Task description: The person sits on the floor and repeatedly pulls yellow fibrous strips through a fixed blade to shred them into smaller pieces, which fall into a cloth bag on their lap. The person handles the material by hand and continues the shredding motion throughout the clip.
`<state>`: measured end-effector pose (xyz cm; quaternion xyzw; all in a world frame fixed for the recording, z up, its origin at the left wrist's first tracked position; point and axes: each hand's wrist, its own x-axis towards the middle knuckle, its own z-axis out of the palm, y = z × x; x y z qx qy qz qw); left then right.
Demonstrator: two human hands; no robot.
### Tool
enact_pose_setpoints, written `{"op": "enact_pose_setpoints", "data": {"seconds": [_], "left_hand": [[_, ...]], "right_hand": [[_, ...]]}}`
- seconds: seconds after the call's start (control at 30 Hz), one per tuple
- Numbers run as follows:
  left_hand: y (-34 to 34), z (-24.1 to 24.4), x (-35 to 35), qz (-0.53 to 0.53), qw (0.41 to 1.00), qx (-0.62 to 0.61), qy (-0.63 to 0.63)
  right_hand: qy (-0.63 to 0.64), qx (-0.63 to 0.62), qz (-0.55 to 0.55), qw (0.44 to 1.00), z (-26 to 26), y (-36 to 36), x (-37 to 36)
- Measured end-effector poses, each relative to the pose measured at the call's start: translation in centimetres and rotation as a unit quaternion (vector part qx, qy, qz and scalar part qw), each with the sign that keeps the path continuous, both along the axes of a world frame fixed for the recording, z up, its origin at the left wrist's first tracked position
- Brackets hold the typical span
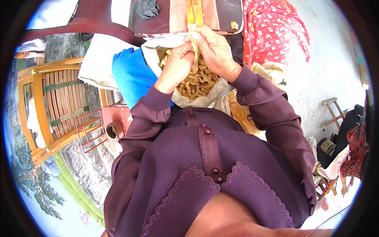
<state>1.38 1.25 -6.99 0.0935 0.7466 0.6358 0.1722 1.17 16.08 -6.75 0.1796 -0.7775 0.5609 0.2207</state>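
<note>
Above an open white woven sack (204,99), both of my hands meet on a flat yellowish strip (195,56). My left hand (179,63) pinches it from the left side, its fingers bent in. From the right, my right hand (214,49) grips the strip higher up, thumb on top. The strip's lower end hangs down over the sack. Many light-brown twisted, knotted-looking pieces (197,84) fill the sack. Beyond my fingers, more yellow strip material (194,11) lies lengthwise on a dark padded surface (158,26). What the strips are made of I cannot tell.
A dark crumpled cloth (146,8) and a small yellow scrap (234,25) rest on the padded surface. Blue fabric (133,75) borders the sack's left. Red patterned cloth (274,32) lies right. A brown mug (115,129) stands left, near a wooden slatted chair (63,94). Another person's hand (345,189) shows at far right.
</note>
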Motion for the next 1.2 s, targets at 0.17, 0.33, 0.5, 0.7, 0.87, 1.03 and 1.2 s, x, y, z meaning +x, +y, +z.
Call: {"op": "enact_pose_setpoints", "data": {"seconds": [0.17, 0.33, 0.5, 0.7, 0.87, 1.03, 1.2], "left_hand": [[0.7, 3.0, 0.0, 0.124, 0.864, -0.174, 0.456], [0.7, 3.3, -0.5, 0.087, 0.871, -0.128, 0.466], [-0.3, 2.2, -0.9, 0.081, 0.972, 0.034, 0.218], [0.3, 2.9, -0.9, 0.087, 0.956, 0.278, -0.044], [0.0, 2.5, -1.6, 0.087, 0.961, 0.262, -0.01], [-0.7, 2.7, -2.8, 0.066, 0.974, 0.179, 0.123], [-0.2, 3.9, -1.2, 0.092, 0.971, 0.22, -0.001]], "right_hand": [[-0.385, -0.386, 0.241, 0.803, 2.1, 0.6, 0.0], [-0.404, -0.322, 0.267, 0.814, 2.2, 0.3, -0.4], [-0.035, 0.138, 0.07, 0.987, 2.9, 0.5, 0.4], [-0.016, 0.217, 0.029, 0.976, 2.8, 1.3, -0.4], [-0.031, 0.034, 0.091, 0.995, 2.0, 1.3, -1.0], [-0.368, -0.24, 0.297, 0.848, 3.4, 2.0, -0.4], [-0.282, -0.232, 0.224, 0.904, 2.6, 1.4, -0.8]]}}
